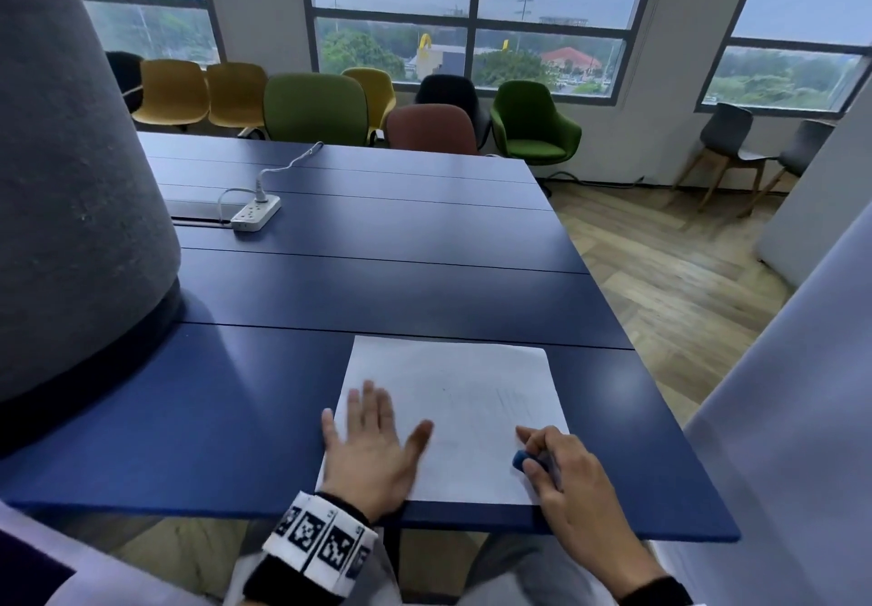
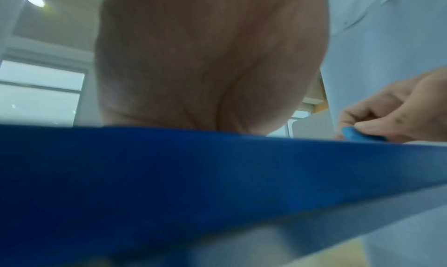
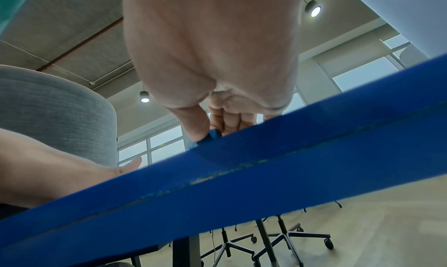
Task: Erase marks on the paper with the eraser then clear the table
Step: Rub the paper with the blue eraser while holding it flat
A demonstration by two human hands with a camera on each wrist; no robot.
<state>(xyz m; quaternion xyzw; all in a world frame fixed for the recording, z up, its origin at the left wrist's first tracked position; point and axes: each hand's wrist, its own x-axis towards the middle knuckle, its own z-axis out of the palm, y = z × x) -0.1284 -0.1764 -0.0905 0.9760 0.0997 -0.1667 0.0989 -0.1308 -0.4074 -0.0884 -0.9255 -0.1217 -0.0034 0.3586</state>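
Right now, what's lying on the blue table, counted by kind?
Paper: 1
Eraser: 1, pinched in the right hand
Power strip: 1
Total: 3, on the table. The left hand rests flat on the paper.

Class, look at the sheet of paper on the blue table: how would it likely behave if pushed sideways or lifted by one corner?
The sheet of paper looks thin and lies flat, so it would probably droop if lifted by a corner. On the smooth blue table it could slide easily; the left hand pressed flat on it suggests that. Rubbing with the eraser might crumple it.
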